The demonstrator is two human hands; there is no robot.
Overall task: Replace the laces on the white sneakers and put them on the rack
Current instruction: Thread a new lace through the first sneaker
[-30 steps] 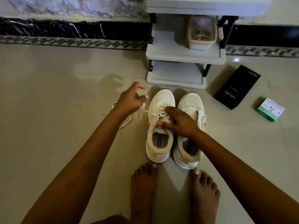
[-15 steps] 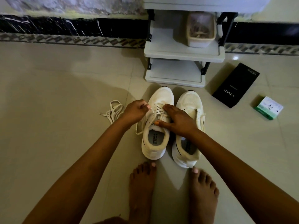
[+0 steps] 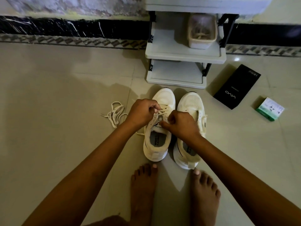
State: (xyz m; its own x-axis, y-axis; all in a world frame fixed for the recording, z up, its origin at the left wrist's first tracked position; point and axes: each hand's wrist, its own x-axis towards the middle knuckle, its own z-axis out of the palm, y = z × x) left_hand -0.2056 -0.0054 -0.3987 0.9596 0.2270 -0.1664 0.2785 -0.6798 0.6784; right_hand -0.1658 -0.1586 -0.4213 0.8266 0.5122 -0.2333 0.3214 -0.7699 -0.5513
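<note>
White sneakers sit side by side at centre frame, toes toward the rack (image 3: 184,57) at 12 o'clock: left shoe (image 3: 158,128), right shoe (image 3: 189,131). We have both hands on the left shoe's lacing. Our left hand (image 3: 142,114) is curled tight, pinching a lace (image 3: 162,111) at the upper eyelets; our right hand (image 3: 180,123) is likewise curled, fingertips pressed near the tongue, apparently holding lace or tongue, though we cannot tell which. A loose lace (image 3: 116,115) lies bundled on the floor (image 3: 57,111) at 9 o'clock of the left shoe, just beside our left wrist. Judgement: we are mid-lacing on the left shoe; the right shoe looks unlaced and neither shoe is racked. Risks: pulling unevenly could leave one end short or drag the lace out of an eyelet; the shoe is light and unbraced, so a hard tug may tip it against its neighbour; loose and fitted laces look alike, so mixing old and new is possible. Hard to read: our hands cover most eyelets, so lacing progress is unclear; light is dim. The rack's top is cut off at the frame edge; a tub (image 3: 202,32) on its shelf holds contents we cannot identify. At 2 o'clock lie a black box (image 3: 237,87) and a green box (image 3: 269,109).
</note>
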